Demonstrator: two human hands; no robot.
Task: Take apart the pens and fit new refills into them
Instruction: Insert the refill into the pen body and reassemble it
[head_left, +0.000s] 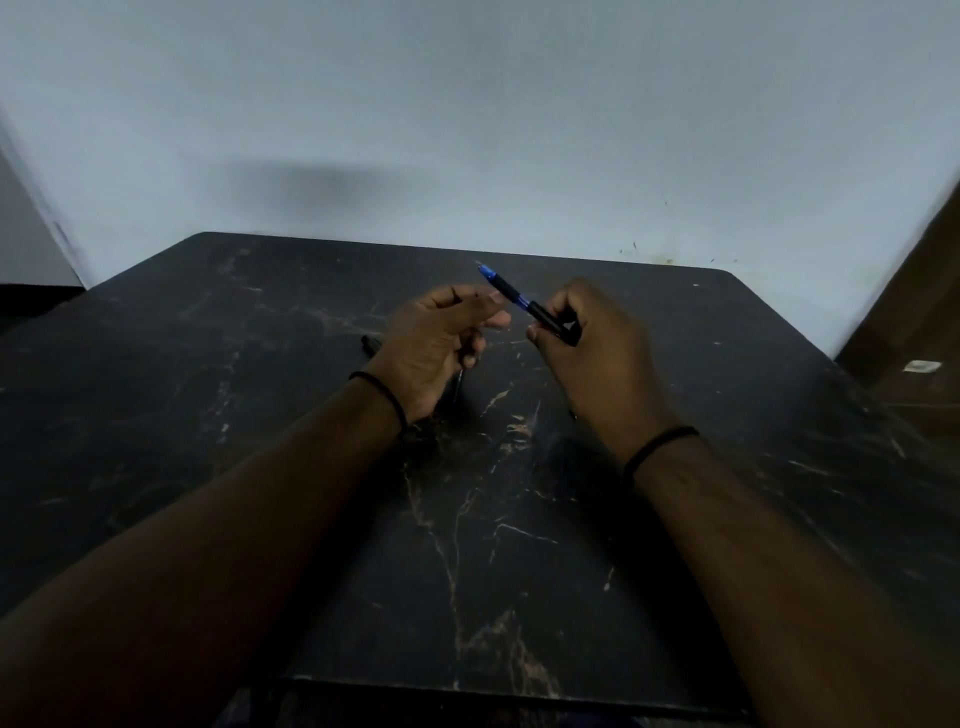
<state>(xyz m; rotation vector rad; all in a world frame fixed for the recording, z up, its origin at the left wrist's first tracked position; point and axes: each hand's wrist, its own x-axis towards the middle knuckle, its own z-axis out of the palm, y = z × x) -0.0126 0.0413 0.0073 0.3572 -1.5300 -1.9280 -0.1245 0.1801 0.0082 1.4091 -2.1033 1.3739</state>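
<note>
My right hand (597, 358) is closed around the black barrel of a pen (519, 297). Its blue tip points up and to the left, above the table. My left hand (434, 345) is just left of the pen tip, palm turned toward me, fingers curled and thumb near the index finger. A thin dark stick (457, 387) pokes out below its curled lower fingers; it looks like a refill, though the dim light hides detail. Another short black pen piece (370, 344) lies on the table behind my left wrist.
The dark marble-patterned table (260, 441) has its far edge against a pale wall (467, 130). A brown surface at the right holds a small white object (922, 366). A further small dark bit (572, 414) shows under my right wrist.
</note>
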